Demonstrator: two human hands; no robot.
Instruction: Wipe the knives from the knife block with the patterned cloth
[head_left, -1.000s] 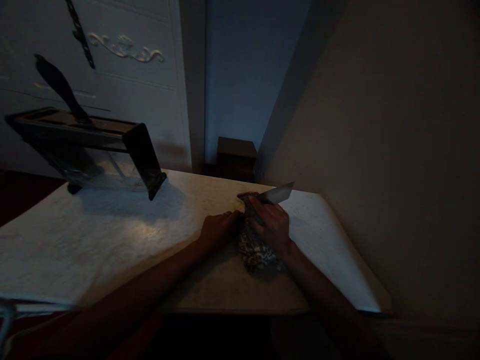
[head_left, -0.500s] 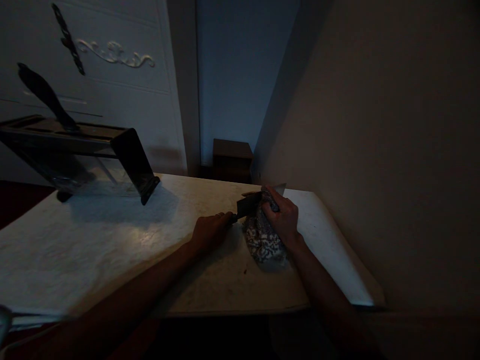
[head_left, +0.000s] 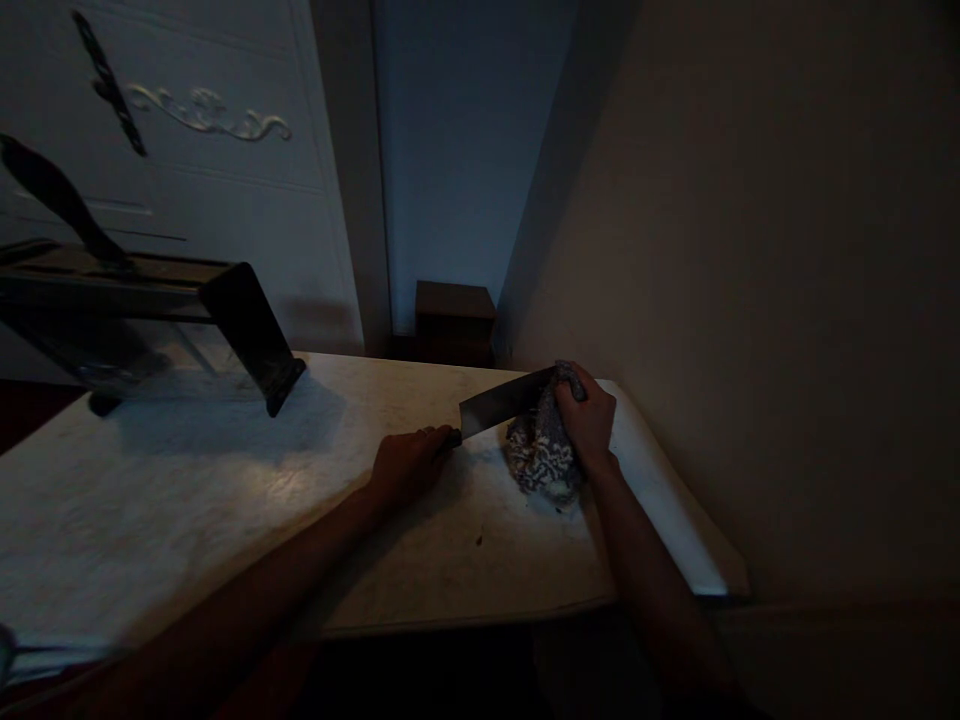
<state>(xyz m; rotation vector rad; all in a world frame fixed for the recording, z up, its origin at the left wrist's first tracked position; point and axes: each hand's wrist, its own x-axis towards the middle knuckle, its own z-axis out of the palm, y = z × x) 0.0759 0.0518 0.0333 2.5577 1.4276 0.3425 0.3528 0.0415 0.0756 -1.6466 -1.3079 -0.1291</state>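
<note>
My left hand [head_left: 411, 466] is closed round the dark handle of a wide-bladed kitchen knife [head_left: 499, 402], whose blade points right and slightly away from me. Closed on a patterned cloth [head_left: 544, 455], grey with white tufts, my right hand [head_left: 589, 410] has a fold of it against the blade near its far end. The rest of the cloth hangs in a bunch below the blade, down to the table. The blade's tip is hidden by the cloth and fingers.
The light marbled table [head_left: 322, 560] carries a knife block [head_left: 240, 335] with clear sides and a black-handled knife [head_left: 60, 200] standing in it, at the left. A beige wall [head_left: 720, 280] borders the right side. Behind are a white door [head_left: 232, 220] and a small brown box-like piece [head_left: 454, 300].
My right hand and the cloth have slid right along the blade towards its tip, baring more of it. The whole view has shifted slightly.
</note>
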